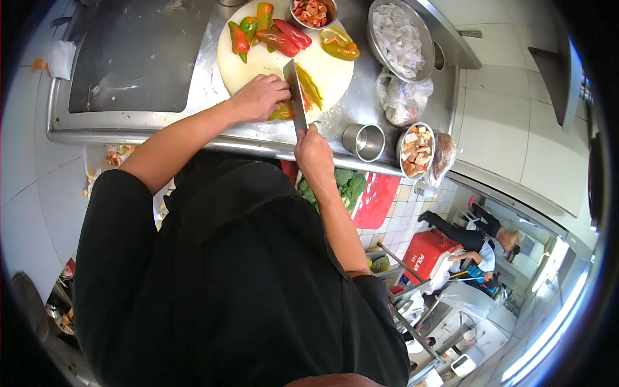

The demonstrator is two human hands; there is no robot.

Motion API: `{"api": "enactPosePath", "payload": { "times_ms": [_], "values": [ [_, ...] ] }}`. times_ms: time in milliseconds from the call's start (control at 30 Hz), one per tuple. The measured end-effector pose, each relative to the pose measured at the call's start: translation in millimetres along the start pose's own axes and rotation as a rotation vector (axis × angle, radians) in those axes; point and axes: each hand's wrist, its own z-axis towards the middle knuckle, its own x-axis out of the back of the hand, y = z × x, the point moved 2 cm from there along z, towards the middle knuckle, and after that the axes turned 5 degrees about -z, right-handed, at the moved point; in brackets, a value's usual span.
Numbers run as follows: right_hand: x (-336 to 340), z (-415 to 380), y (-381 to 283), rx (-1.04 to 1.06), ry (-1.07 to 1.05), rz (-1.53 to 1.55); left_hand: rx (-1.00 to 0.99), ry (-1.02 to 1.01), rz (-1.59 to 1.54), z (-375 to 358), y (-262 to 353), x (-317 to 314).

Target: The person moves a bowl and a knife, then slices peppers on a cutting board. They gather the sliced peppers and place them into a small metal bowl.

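Observation:
My right hand [313,152] is wrapped round the handle of a broad knife [296,92], whose blade stands over a round white cutting board [242,72]. To the left of the blade, my left hand [262,98] is pressed with curled fingers on a yellow-green pepper piece [281,111], partly hidden under it. Right against the blade's other side lie cut yellow-green pepper strips [311,87]. Farther back on the board are several whole red and green peppers [264,18] and an opened pepper [339,45]. A metal bowl [311,11] of chopped red pieces stands at the board's back edge.
A colander [401,40] of whitish strips, a plastic bag [405,98], an empty metal cup [363,142] and a bowl of diced pieces [416,151] stand on the right. Broccoli [348,186] and a red board [379,201] are below the counter. People [474,242] are in the background.

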Motion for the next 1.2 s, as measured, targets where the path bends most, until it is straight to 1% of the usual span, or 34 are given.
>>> {"api": "enactPosePath", "payload": {
  "times_ms": [100,167,200,300,400,500,600,633,733,767,867,900,967,1133,1167,1200],
  "values": [
    [9.6,0.5,-5.8,0.001,0.013,-0.028,-0.015,-0.007,-0.044,0.0,-3.8,2.1],
    [21.4,-3.4,-6.3,0.019,-0.028,-0.053,-0.06,0.052,-0.04,0.6,-7.9,-1.2],
    [14.0,-1.9,-5.8,0.015,-0.015,-0.031,-0.077,0.078,-0.045,-2.3,-8.3,-4.6],
    [-10.1,3.6,-9.2,-0.011,0.025,-0.007,-0.041,0.083,-0.105,-4.0,-9.9,-5.0],
    [7.5,6.7,-12.6,0.008,0.004,-0.054,-0.077,0.142,-0.119,-6.0,-8.3,-3.3],
    [19.1,-5.1,-16.2,-0.032,-0.05,-0.049,-0.088,0.179,-0.134,-7.6,-7.8,-4.7],
    [-10.3,2.9,-17.6,-0.011,0.031,-0.042,-0.053,0.167,-0.161,-8.6,-11.8,-7.3],
    [-10.4,7.7,-16.3,-0.013,0.018,-0.059,-0.066,0.152,-0.165,-8.9,-12.3,-5.4],
    [12.9,0.0,-15.4,0.015,-0.002,-0.071,-0.096,0.205,-0.176,-9.4,-11.4,-6.0],
    [21.2,-5.4,-18.5,-0.004,-0.046,-0.054,-0.092,0.205,-0.183,-11.1,-12.9,-7.0],
    [-14.8,0.0,-8.9,0.033,0.039,0.002,-0.082,0.19,-0.208,-13.3,-10.1,-9.7],
    [-11.7,5.1,-15.0,-0.044,-0.014,-0.003,-0.077,0.189,-0.205,-13.0,-9.8,-10.2],
    [-16.2,15.1,-0.1,-0.031,-0.005,0.039,-0.073,0.2,-0.215,-12.4,-10.4,-6.6],
    [11.5,28.4,12.8,-0.063,0.002,0.019,-0.07,0.284,-0.176,-6.1,-6.4,-14.7],
    [12.9,33.2,16.4,-0.059,-0.033,-0.007,-0.056,0.315,-0.177,-2.5,-4.3,-16.0],
    [15.9,34.1,20.7,-0.017,-0.084,0.044,-0.043,0.348,-0.175,0.0,-4.6,-17.0]
  ]
}}
